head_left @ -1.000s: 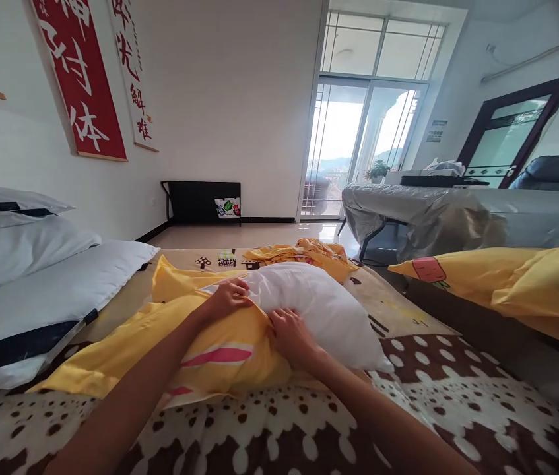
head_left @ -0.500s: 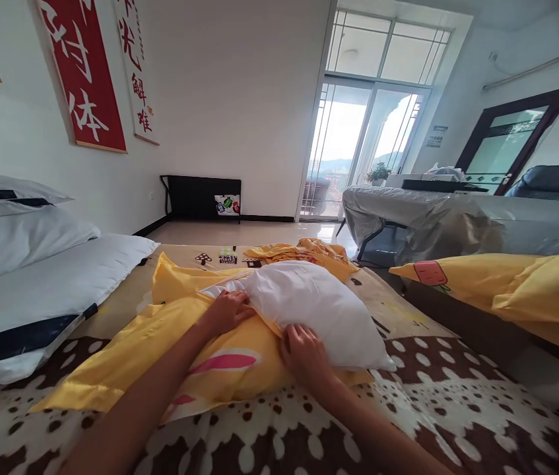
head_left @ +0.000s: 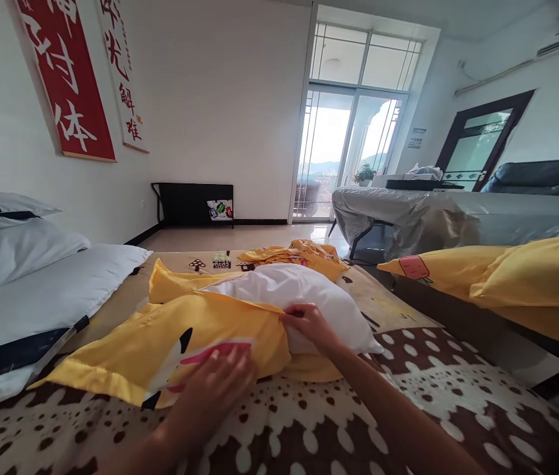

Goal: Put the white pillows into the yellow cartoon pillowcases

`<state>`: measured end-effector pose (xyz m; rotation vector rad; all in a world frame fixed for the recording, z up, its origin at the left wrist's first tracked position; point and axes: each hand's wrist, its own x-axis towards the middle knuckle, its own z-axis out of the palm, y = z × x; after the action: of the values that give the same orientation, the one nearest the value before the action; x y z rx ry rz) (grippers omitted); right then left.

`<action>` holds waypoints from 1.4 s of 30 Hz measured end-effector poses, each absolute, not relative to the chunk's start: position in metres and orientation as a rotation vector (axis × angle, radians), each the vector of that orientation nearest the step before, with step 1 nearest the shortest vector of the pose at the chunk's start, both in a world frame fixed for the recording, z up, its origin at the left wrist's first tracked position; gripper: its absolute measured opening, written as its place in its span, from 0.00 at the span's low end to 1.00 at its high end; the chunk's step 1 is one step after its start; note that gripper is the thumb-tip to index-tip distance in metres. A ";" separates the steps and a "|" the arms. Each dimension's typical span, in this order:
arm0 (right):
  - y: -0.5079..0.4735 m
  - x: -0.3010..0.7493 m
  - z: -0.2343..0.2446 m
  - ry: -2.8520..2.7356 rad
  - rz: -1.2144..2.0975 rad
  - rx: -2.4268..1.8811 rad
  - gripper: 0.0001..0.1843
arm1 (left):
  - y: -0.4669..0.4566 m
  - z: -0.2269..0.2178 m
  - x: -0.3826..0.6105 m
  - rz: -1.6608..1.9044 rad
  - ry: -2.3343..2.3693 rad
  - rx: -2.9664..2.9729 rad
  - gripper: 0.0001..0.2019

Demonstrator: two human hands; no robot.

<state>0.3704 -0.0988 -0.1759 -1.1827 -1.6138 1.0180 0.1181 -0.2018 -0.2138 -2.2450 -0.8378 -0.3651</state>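
A white pillow (head_left: 319,293) lies partly inside a yellow pillowcase (head_left: 125,349) with pink and white print, its right part sticking out of the opening. My right hand (head_left: 311,324) pinches the edge of the pillowcase where it crosses the pillow. Slightly blurred, my left hand (head_left: 217,389) lies over the pink print near the front of the pillowcase, fingers a little apart and holding nothing I can see. Beneath everything is a brown, white and beige patterned blanket (head_left: 279,429).
White pillows with dark bands (head_left: 61,284) are stacked on the left. Crumpled yellow cloth (head_left: 303,254) lies behind the pillow. On the right sit yellow pillows (head_left: 517,270), with a plastic-covered table (head_left: 408,204) beyond them. A black folded frame (head_left: 193,203) leans against the back wall.
My left hand has left the opening and moved down toward me onto the pillowcase's front. My right hand has risen to the opening's edge, and the yellow fabric there is raised. The view has shifted slightly.
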 end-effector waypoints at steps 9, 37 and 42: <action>-0.082 0.353 -0.164 -1.488 1.365 -0.935 0.26 | -0.131 -0.175 0.063 -0.477 -0.981 -2.092 0.16; -0.109 0.355 -0.122 -2.321 0.545 -1.374 0.08 | -0.191 -0.236 0.047 -0.105 -1.024 -2.179 0.08; -0.083 0.338 -0.080 -2.380 0.230 -1.181 0.07 | -0.206 -0.261 0.059 0.112 -1.125 -2.245 0.07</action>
<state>0.3380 -0.0827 -0.0795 -1.1814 -2.3803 0.2303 0.0594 -0.2062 -0.2606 -2.2452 -1.1250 0.1124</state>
